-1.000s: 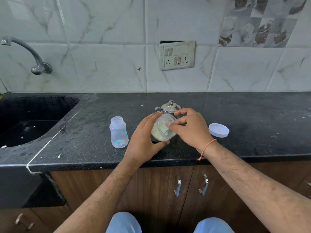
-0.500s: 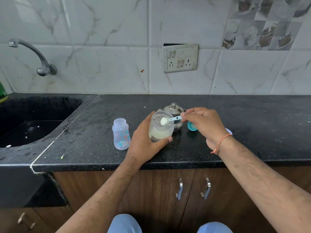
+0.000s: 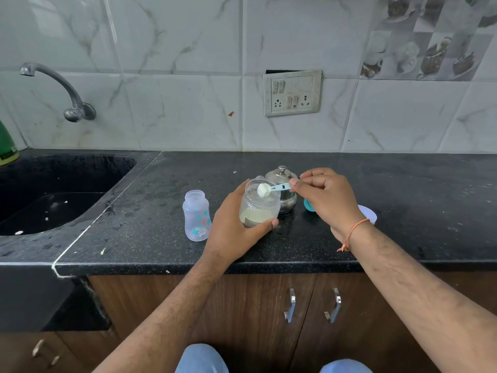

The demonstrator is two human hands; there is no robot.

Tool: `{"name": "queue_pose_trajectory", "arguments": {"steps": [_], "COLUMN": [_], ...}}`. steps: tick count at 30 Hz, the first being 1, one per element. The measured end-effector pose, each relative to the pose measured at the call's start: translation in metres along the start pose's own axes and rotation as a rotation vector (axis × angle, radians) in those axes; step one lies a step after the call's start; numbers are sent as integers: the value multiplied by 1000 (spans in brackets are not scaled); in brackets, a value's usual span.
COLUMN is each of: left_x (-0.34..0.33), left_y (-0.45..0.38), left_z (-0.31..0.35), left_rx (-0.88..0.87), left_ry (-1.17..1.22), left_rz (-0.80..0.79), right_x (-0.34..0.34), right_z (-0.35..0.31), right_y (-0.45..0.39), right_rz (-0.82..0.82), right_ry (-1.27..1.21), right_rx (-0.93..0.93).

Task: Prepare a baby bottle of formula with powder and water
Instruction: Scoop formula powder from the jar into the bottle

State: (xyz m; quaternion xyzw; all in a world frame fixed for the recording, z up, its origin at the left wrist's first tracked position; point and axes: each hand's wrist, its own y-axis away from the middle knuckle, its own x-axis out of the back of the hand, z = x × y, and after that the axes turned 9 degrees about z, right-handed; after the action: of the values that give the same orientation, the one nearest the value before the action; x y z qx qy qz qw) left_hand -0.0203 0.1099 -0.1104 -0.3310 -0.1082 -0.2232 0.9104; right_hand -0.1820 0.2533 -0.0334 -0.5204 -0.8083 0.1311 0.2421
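A clear jar of pale formula powder [image 3: 258, 208] stands upright on the black counter [image 3: 403, 211], gripped around its side by my left hand [image 3: 231, 227]. My right hand [image 3: 325, 200] pinches the handle of a small teal scoop [image 3: 271, 188], whose bowl is heaped with powder just above the jar's open mouth. An open, capless baby bottle [image 3: 196, 215] with coloured prints stands to the left of the jar, apart from both hands. A small steel kettle [image 3: 283, 181] sits right behind the jar.
A teal bottle cap piece [image 3: 307, 206] and a white jar lid [image 3: 368, 213] lie behind my right wrist. A black sink [image 3: 53, 195] with a wall tap [image 3: 61, 87] is at the left. A switch panel [image 3: 292, 93] is on the tiled wall. Cabinet doors sit below the counter.
My right hand has drawn the scoop out of the jar, heaped with powder, and holds it over the mouth. The jar, earlier tilted, now stands upright in my left hand.
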Motion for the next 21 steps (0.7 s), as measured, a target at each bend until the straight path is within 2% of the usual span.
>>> {"name": "queue_pose_trajectory", "arguments": {"steps": [21], "left_x": [2], "left_y": [1], "left_z": [1], "left_rx": [-75], "left_ry": [-41], "left_rz": [41], "right_x": [5], "right_z": [0], "right_y": [2], "right_rz": [-29], "right_ry": [44], "right_rx": [6]}}
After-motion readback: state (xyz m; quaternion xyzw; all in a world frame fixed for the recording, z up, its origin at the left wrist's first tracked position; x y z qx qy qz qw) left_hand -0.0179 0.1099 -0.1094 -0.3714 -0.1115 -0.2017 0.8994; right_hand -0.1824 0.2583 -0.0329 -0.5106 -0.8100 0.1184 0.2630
